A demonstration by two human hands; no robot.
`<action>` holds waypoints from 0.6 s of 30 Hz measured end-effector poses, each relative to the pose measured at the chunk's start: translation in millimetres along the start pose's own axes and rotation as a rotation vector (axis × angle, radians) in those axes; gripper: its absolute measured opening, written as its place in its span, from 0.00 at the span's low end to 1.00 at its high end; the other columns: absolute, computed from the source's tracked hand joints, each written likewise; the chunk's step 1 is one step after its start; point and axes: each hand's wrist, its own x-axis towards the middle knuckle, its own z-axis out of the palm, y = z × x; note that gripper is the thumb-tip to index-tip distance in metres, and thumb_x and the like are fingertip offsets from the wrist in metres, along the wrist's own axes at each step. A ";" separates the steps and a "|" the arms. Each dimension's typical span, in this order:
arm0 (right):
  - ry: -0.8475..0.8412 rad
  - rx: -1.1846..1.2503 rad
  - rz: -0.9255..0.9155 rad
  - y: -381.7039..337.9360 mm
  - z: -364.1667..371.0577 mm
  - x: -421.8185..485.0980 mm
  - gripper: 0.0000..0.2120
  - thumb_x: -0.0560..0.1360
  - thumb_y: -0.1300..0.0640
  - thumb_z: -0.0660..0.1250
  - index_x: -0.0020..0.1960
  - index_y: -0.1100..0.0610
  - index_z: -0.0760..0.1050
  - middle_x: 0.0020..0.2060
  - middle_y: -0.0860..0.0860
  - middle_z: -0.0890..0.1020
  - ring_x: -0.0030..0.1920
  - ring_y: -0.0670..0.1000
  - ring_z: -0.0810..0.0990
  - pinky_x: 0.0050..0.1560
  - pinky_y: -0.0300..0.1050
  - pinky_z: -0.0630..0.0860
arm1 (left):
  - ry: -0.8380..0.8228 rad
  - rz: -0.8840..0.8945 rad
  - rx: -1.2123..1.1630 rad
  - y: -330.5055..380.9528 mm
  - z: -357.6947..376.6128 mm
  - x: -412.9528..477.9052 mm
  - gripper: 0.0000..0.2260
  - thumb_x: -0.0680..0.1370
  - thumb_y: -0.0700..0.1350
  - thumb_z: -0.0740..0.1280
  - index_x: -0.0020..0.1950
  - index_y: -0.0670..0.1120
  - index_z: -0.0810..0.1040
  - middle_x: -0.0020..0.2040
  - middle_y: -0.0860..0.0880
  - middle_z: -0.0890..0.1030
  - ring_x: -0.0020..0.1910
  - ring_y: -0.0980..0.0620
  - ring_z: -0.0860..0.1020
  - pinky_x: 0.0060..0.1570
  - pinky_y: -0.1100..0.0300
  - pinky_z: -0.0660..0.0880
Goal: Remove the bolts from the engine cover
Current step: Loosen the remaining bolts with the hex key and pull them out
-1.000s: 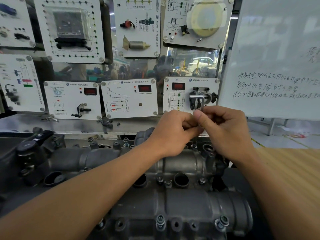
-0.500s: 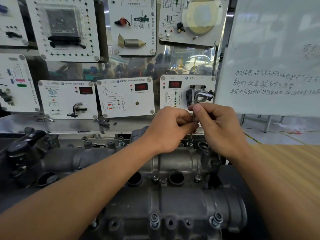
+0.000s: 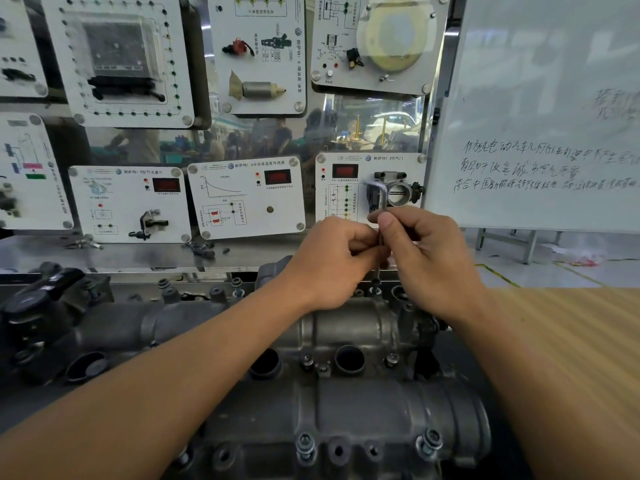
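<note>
The grey metal engine cover point(image 3: 346, 327) lies across the bench in front of me. An L-shaped hex key point(image 3: 380, 237) stands upright over a bolt point(image 3: 375, 289) at the cover's rear edge. My left hand point(image 3: 332, 261) pinches the key's shaft from the left. From the right, my right hand point(image 3: 429, 258) pinches the same shaft, thumb on top. The key's bent top end point(image 3: 378, 192) sticks out above my fingers. Two bolts sit at the cover's near edge point(image 3: 305, 445) point(image 3: 429, 441), and others sit mid-cover point(image 3: 391, 358).
White training panels point(image 3: 246, 195) with sensors stand on a metal shelf behind the engine. A whiteboard point(image 3: 540, 116) with handwriting stands at the right. A wooden tabletop point(image 3: 571, 358) lies to the right of the engine. A black component point(image 3: 45, 299) sits at the cover's left end.
The hex key has turned between my fingers: its short top arm swung round while both hands stayed on the shaft over the rear bolt.
</note>
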 end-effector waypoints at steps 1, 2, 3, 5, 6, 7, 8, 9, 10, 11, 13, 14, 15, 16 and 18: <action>0.026 0.018 0.009 -0.3 0.0 -0.1 0.10 0.80 0.55 0.66 0.43 0.57 0.82 0.34 0.50 0.83 0.37 0.49 0.81 0.39 0.47 0.78 | 0.026 0.003 -0.006 -0.3 0.8 0.6 0.04 0.78 0.40 0.71 0.48 0.43 0.86 0.40 0.47 0.86 0.40 0.50 0.85 0.46 0.50 0.80; 0.061 0.046 0.022 -0.6 -0.3 -0.3 0.07 0.78 0.55 0.70 0.44 0.55 0.83 0.34 0.48 0.84 0.37 0.47 0.82 0.38 0.43 0.79 | 0.051 0.009 -0.011 -0.7 2.0 1.2 0.04 0.77 0.40 0.72 0.49 0.45 0.86 0.40 0.49 0.87 0.41 0.54 0.85 0.46 0.54 0.81; 0.092 0.072 0.037 -1.2 -0.5 -0.4 0.04 0.76 0.55 0.73 0.44 0.55 0.84 0.34 0.47 0.85 0.37 0.46 0.84 0.39 0.41 0.80 | 0.073 0.019 -0.010 -1.2 3.4 1.3 0.05 0.76 0.41 0.73 0.50 0.47 0.86 0.40 0.51 0.87 0.40 0.57 0.85 0.45 0.58 0.81; 0.125 0.100 0.048 -1.8 0.2 -1.8 0.04 0.73 0.55 0.76 0.43 0.55 0.85 0.34 0.47 0.85 0.37 0.46 0.85 0.39 0.40 0.81 | 0.103 0.028 0.007 -2.0 5.4 1.7 0.06 0.74 0.41 0.75 0.49 0.50 0.85 0.40 0.53 0.86 0.40 0.57 0.84 0.42 0.59 0.81; 0.124 0.108 0.047 -2.4 0.6 -2.2 0.03 0.73 0.56 0.76 0.42 0.55 0.84 0.34 0.46 0.85 0.37 0.45 0.85 0.39 0.39 0.81 | 0.104 0.026 0.013 -2.0 5.5 1.6 0.06 0.74 0.41 0.75 0.49 0.50 0.85 0.40 0.52 0.86 0.40 0.56 0.84 0.43 0.57 0.81; 0.119 0.108 0.046 -4.0 0.7 -2.1 0.03 0.74 0.56 0.75 0.41 0.53 0.84 0.34 0.46 0.85 0.36 0.44 0.84 0.38 0.36 0.80 | 0.091 0.023 0.013 -2.2 4.6 1.6 0.05 0.74 0.40 0.74 0.48 0.49 0.85 0.40 0.52 0.86 0.40 0.55 0.84 0.43 0.56 0.81; 0.109 0.091 0.039 -4.6 0.5 -1.8 0.05 0.75 0.57 0.73 0.41 0.51 0.84 0.34 0.45 0.85 0.36 0.44 0.84 0.37 0.35 0.78 | 0.062 0.022 0.005 -1.6 2.9 1.2 0.04 0.75 0.40 0.73 0.49 0.47 0.85 0.41 0.51 0.86 0.41 0.55 0.84 0.44 0.56 0.81; 0.091 0.072 0.036 -4.7 -0.2 -1.2 0.07 0.77 0.57 0.71 0.41 0.51 0.84 0.34 0.45 0.85 0.36 0.44 0.83 0.37 0.35 0.77 | 0.024 0.022 -0.010 -0.8 0.7 1.0 0.04 0.76 0.40 0.72 0.49 0.45 0.85 0.42 0.51 0.86 0.42 0.56 0.84 0.45 0.57 0.81; 0.068 0.054 0.036 -4.2 -0.8 -0.7 0.08 0.78 0.57 0.70 0.41 0.51 0.84 0.34 0.47 0.84 0.37 0.45 0.83 0.37 0.37 0.78 | -0.013 0.022 -0.024 0.1 -1.1 0.2 0.04 0.78 0.40 0.70 0.50 0.44 0.85 0.43 0.50 0.86 0.44 0.56 0.84 0.47 0.58 0.80; 0.045 0.036 0.034 -3.7 -1.2 -0.4 0.09 0.79 0.57 0.68 0.42 0.53 0.83 0.35 0.48 0.84 0.38 0.47 0.82 0.38 0.41 0.78 | -0.041 0.022 -0.030 0.7 -2.3 -0.5 0.05 0.79 0.40 0.69 0.51 0.42 0.84 0.45 0.49 0.86 0.46 0.55 0.84 0.50 0.57 0.80; 0.000 -0.003 0.017 -2.3 -0.9 -0.5 0.10 0.81 0.56 0.64 0.45 0.57 0.82 0.36 0.51 0.83 0.39 0.50 0.81 0.40 0.47 0.77 | -0.056 0.020 -0.021 1.3 -3.0 -0.9 0.06 0.80 0.39 0.68 0.50 0.40 0.84 0.45 0.45 0.86 0.47 0.49 0.84 0.51 0.50 0.79; -0.016 -0.019 0.005 -1.7 0.0 -0.6 0.12 0.81 0.55 0.63 0.46 0.59 0.81 0.37 0.53 0.82 0.40 0.51 0.80 0.40 0.50 0.76 | -0.038 0.019 -0.025 1.2 -2.7 -0.9 0.06 0.79 0.39 0.68 0.49 0.40 0.84 0.44 0.45 0.86 0.46 0.48 0.84 0.50 0.51 0.80; -0.020 -0.028 -0.004 -1.5 0.7 -0.4 0.12 0.81 0.55 0.62 0.46 0.59 0.81 0.37 0.53 0.82 0.40 0.52 0.80 0.41 0.51 0.75 | -0.008 0.021 -0.032 0.9 -2.1 -0.6 0.05 0.79 0.38 0.69 0.48 0.40 0.85 0.43 0.46 0.87 0.45 0.50 0.85 0.48 0.56 0.80; -0.010 -0.025 -0.007 -1.7 1.6 -0.3 0.12 0.81 0.54 0.62 0.47 0.58 0.81 0.37 0.52 0.83 0.40 0.51 0.80 0.41 0.51 0.75 | 0.025 0.026 -0.036 0.7 -1.2 -0.2 0.04 0.78 0.38 0.70 0.48 0.41 0.85 0.42 0.48 0.87 0.43 0.54 0.85 0.46 0.61 0.80; 0.047 0.018 0.010 -2.4 2.2 0.4 0.09 0.80 0.53 0.66 0.46 0.54 0.84 0.36 0.48 0.84 0.39 0.48 0.83 0.41 0.49 0.79 | 0.078 0.030 -0.031 -0.6 1.3 1.5 0.03 0.76 0.38 0.72 0.49 0.42 0.85 0.41 0.49 0.86 0.41 0.56 0.84 0.43 0.64 0.80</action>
